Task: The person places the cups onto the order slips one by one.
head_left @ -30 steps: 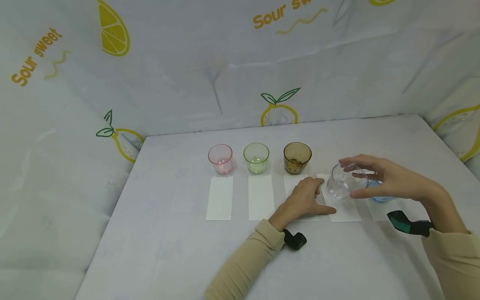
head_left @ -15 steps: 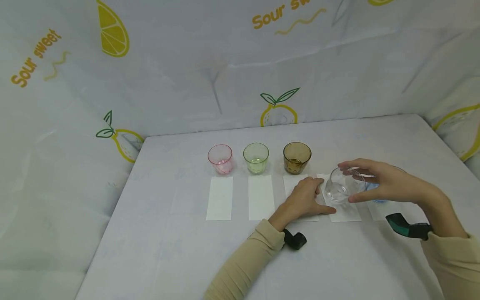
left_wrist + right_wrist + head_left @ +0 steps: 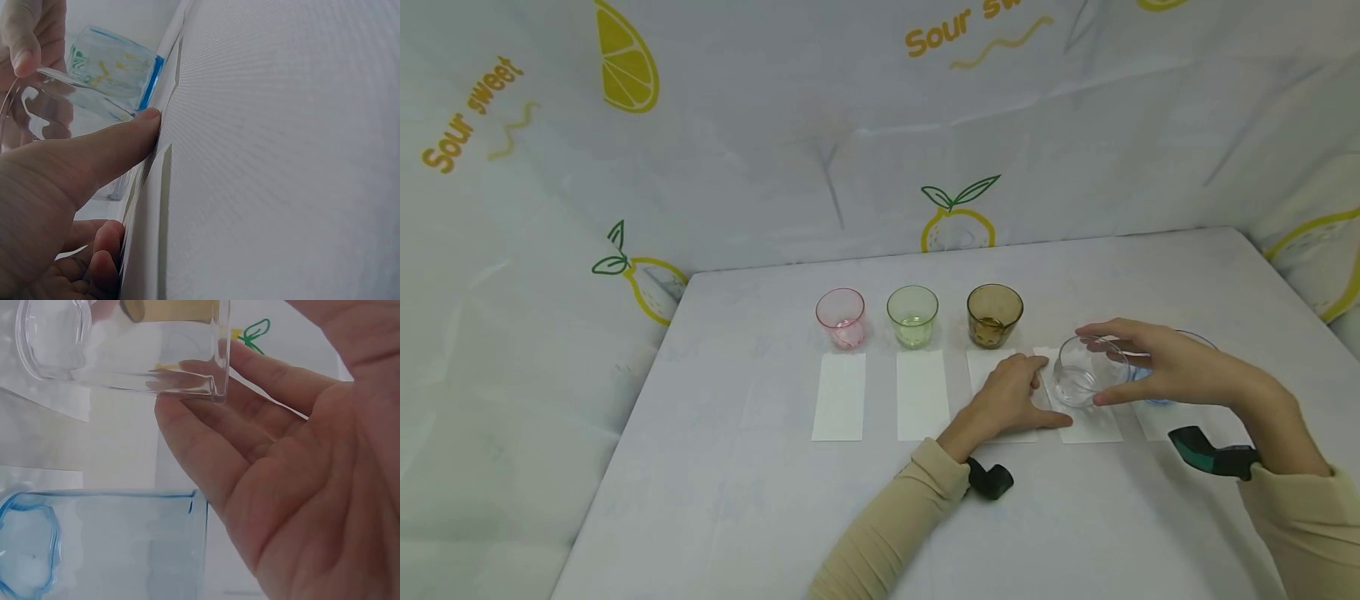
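A clear glass tumbler point(image 3: 1078, 382) is held near its rim by my right hand point(image 3: 1191, 362), thumb on the near side and fingers on the far side. It is over or on the fourth white paper strip point(image 3: 1090, 429); whether its base touches the paper, I cannot tell. My left hand point(image 3: 1006, 396) rests low across the third strip point(image 3: 988, 361), its thumb and fingers spread toward the fourth. In the left wrist view, the left thumb point(image 3: 119, 150) lies straight along the surface. A blue glass point(image 3: 125, 544) stands behind my right hand, which partly hides it in the head view.
Pink point(image 3: 842, 321), green point(image 3: 913, 318) and brown point(image 3: 994, 318) glasses stand in a row behind the strips. Two more paper strips lie at the left, the first strip point(image 3: 839, 398) and second strip point(image 3: 922, 396). A fifth strip point(image 3: 1161, 423) lies by the blue glass.
My right hand has lowered slightly with the clear glass, which then shows more upright. My left hand has stayed in place.
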`<state>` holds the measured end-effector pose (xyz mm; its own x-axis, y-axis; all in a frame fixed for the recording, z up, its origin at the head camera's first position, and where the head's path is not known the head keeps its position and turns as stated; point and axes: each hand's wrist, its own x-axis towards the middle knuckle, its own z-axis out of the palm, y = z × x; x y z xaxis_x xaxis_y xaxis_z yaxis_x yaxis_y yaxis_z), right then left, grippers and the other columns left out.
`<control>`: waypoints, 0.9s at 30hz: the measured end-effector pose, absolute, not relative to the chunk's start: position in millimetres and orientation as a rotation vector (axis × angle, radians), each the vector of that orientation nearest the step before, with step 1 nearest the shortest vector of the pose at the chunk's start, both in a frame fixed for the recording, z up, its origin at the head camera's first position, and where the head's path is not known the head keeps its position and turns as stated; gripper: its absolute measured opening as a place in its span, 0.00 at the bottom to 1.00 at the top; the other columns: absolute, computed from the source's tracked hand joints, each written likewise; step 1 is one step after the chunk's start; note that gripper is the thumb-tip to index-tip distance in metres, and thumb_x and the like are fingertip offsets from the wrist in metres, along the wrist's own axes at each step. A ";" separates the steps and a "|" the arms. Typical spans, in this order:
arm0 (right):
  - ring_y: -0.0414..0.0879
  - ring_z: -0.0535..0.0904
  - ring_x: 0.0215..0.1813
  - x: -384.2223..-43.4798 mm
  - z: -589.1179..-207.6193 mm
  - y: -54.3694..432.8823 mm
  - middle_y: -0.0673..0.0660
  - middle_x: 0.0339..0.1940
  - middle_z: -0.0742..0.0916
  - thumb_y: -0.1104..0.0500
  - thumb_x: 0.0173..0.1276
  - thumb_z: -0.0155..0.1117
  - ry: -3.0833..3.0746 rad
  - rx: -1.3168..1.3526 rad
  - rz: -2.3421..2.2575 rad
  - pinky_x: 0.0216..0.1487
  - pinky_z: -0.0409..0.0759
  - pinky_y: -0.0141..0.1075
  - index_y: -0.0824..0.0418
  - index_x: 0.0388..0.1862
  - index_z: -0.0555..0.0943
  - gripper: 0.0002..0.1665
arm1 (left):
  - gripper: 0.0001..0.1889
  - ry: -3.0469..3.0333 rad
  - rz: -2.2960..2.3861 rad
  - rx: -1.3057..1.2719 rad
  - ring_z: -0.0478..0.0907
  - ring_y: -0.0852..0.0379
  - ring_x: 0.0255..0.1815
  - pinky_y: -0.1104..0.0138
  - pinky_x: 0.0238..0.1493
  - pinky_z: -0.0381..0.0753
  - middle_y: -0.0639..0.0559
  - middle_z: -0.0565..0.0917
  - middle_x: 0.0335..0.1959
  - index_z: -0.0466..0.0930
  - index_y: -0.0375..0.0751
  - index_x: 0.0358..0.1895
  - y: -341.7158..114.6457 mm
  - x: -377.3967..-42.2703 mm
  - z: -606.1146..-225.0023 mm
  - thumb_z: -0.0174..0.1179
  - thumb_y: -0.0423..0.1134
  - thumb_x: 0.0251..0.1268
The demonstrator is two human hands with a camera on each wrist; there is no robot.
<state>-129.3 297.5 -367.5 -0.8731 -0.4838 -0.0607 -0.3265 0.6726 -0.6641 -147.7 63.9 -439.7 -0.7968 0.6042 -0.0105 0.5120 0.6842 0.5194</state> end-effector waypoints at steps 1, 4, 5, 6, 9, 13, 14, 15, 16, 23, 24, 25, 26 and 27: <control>0.22 0.75 0.59 -129.4 -367.5 297.4 0.65 0.68 0.79 0.58 0.54 0.83 2.659 -0.652 -0.982 0.54 0.74 0.15 0.61 0.73 0.70 0.49 | 0.44 2.714 0.754 0.908 0.67 0.68 0.38 0.82 0.40 0.63 0.61 0.74 0.35 0.74 0.38 0.69 63.9 -147.7 -439.7 0.77 0.59 0.51; 0.38 0.81 0.62 -129.6 -367.1 297.3 0.65 0.69 0.79 0.56 0.53 0.83 2.664 -0.641 -0.964 0.54 0.74 0.15 0.60 0.73 0.70 0.49 | 0.44 2.711 0.758 0.905 0.67 0.68 0.38 0.82 0.40 0.63 0.61 0.74 0.36 0.74 0.38 0.69 63.9 -147.6 -439.8 0.77 0.59 0.51; 0.38 0.81 0.62 -129.6 -366.9 297.3 0.65 0.69 0.79 0.56 0.54 0.83 2.661 -0.638 -0.960 0.54 0.74 0.14 0.60 0.73 0.70 0.49 | 0.44 2.710 0.760 0.901 0.67 0.68 0.38 0.82 0.40 0.63 0.61 0.74 0.36 0.74 0.38 0.69 63.8 -147.6 -439.8 0.77 0.59 0.52; 0.36 0.81 0.62 -129.5 -366.8 297.1 0.65 0.69 0.79 0.56 0.54 0.83 2.654 -0.641 -0.965 0.54 0.74 0.14 0.60 0.73 0.70 0.49 | 0.44 2.708 0.761 0.899 0.67 0.68 0.39 0.82 0.41 0.63 0.61 0.74 0.36 0.74 0.38 0.69 63.7 -147.5 -439.7 0.77 0.59 0.52; 0.19 0.73 0.61 -129.4 -366.9 297.0 0.66 0.68 0.79 0.56 0.54 0.83 2.638 -0.648 -0.974 0.55 0.73 0.14 0.61 0.73 0.70 0.49 | 0.44 2.700 0.765 0.888 0.67 0.68 0.39 0.82 0.41 0.63 0.61 0.73 0.35 0.73 0.39 0.70 63.5 -146.9 -439.0 0.77 0.59 0.52; 0.42 0.81 0.64 -129.8 -367.0 296.4 0.66 0.69 0.79 0.56 0.54 0.83 2.640 -0.654 -0.949 0.55 0.74 0.15 0.62 0.73 0.69 0.49 | 0.45 2.691 0.769 0.869 0.67 0.68 0.40 0.81 0.41 0.63 0.61 0.72 0.35 0.73 0.39 0.70 63.3 -146.0 -437.6 0.77 0.59 0.52; 0.51 0.81 0.65 -130.0 -366.8 296.1 0.66 0.69 0.79 0.56 0.54 0.83 2.647 -0.652 -0.934 0.55 0.75 0.16 0.62 0.73 0.69 0.49 | 0.45 2.691 0.768 0.867 0.67 0.68 0.40 0.81 0.41 0.63 0.62 0.72 0.35 0.73 0.39 0.70 63.2 -145.9 -437.4 0.77 0.59 0.52; 0.60 0.79 0.65 -130.2 -366.7 295.8 0.66 0.69 0.78 0.56 0.54 0.83 2.648 -0.658 -0.924 0.56 0.78 0.21 0.63 0.73 0.69 0.50 | 0.45 2.693 0.766 0.866 0.67 0.68 0.40 0.81 0.41 0.63 0.62 0.72 0.35 0.73 0.39 0.70 63.2 -145.8 -437.1 0.77 0.59 0.52; 0.67 0.77 0.65 -130.3 -366.4 295.4 0.66 0.70 0.78 0.55 0.55 0.83 2.649 -0.654 -0.912 0.56 0.79 0.22 0.63 0.74 0.68 0.50 | 0.45 2.695 0.763 0.866 0.67 0.68 0.40 0.81 0.41 0.63 0.62 0.72 0.35 0.73 0.40 0.70 63.2 -145.7 -437.1 0.77 0.59 0.52; 0.70 0.76 0.66 -129.0 -365.5 294.5 0.67 0.71 0.76 0.54 0.55 0.82 2.643 -0.648 -0.897 0.54 0.75 0.18 0.63 0.75 0.67 0.52 | 0.45 2.715 0.750 0.877 0.67 0.68 0.40 0.82 0.41 0.63 0.62 0.72 0.35 0.73 0.40 0.70 63.4 -145.7 -437.7 0.77 0.60 0.51; 0.70 0.76 0.66 -129.0 -365.4 294.5 0.67 0.71 0.76 0.54 0.55 0.82 2.641 -0.648 -0.896 0.54 0.75 0.18 0.63 0.75 0.67 0.52 | 0.45 2.714 0.752 0.879 0.67 0.68 0.39 0.82 0.41 0.63 0.62 0.72 0.35 0.73 0.40 0.70 63.3 -145.7 -437.9 0.77 0.60 0.51; 0.70 0.76 0.66 -128.8 -365.5 294.6 0.67 0.71 0.76 0.54 0.55 0.82 2.639 -0.647 -0.894 0.54 0.75 0.18 0.62 0.75 0.67 0.51 | 0.46 2.711 0.754 0.879 0.67 0.68 0.39 0.82 0.40 0.63 0.62 0.72 0.35 0.73 0.40 0.70 63.3 -145.7 -438.0 0.77 0.60 0.50; 0.70 0.76 0.66 -128.6 -365.4 294.6 0.66 0.71 0.76 0.54 0.56 0.82 2.639 -0.648 -0.895 0.54 0.75 0.18 0.62 0.75 0.67 0.51 | 0.46 2.709 0.756 0.880 0.67 0.68 0.39 0.82 0.40 0.63 0.62 0.72 0.35 0.73 0.40 0.70 63.3 -145.6 -438.1 0.77 0.60 0.50; 0.69 0.76 0.66 -128.4 -365.5 294.6 0.66 0.71 0.76 0.54 0.56 0.82 2.640 -0.649 -0.895 0.55 0.74 0.18 0.62 0.74 0.68 0.50 | 0.46 2.707 0.755 0.881 0.66 0.68 0.39 0.82 0.40 0.63 0.62 0.72 0.35 0.73 0.40 0.70 63.2 -145.6 -438.2 0.77 0.60 0.50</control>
